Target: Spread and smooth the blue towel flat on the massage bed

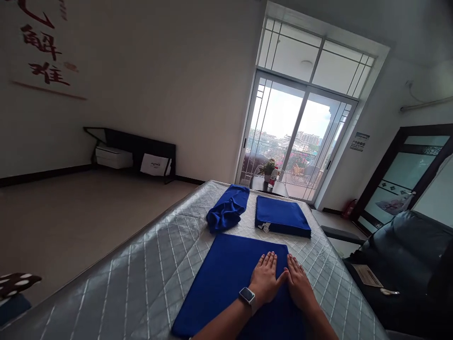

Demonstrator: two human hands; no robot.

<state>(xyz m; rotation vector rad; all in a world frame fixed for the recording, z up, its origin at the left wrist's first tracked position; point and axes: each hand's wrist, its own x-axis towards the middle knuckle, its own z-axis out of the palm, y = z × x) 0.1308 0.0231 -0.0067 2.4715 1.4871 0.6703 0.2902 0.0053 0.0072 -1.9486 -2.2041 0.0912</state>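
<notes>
A flat blue cloth (pixel 212 283), folded to a rectangle, lies on the quilted silver table cover (pixel 141 274) in front of me. My left hand (pixel 266 278), with a watch on its wrist, rests flat on the cloth, fingers stretched out. Close beside it, my right hand (pixel 299 283) lies flat along the cloth's right edge, its fingers also straight. The hands' thumbs meet or nearly meet. Beyond the cloth sits a neat stack of folded blue cloths (pixel 283 215) with a white tag at its front. To its left is a crumpled blue cloth (pixel 228 210).
A black sofa (pixel 406 255) stands to the right, with a brown card and a small white object on it. A small table with a potted plant (pixel 269 169) and a bottle (pixel 272 177) is past the far end, before the glass sliding doors (pixel 293 137).
</notes>
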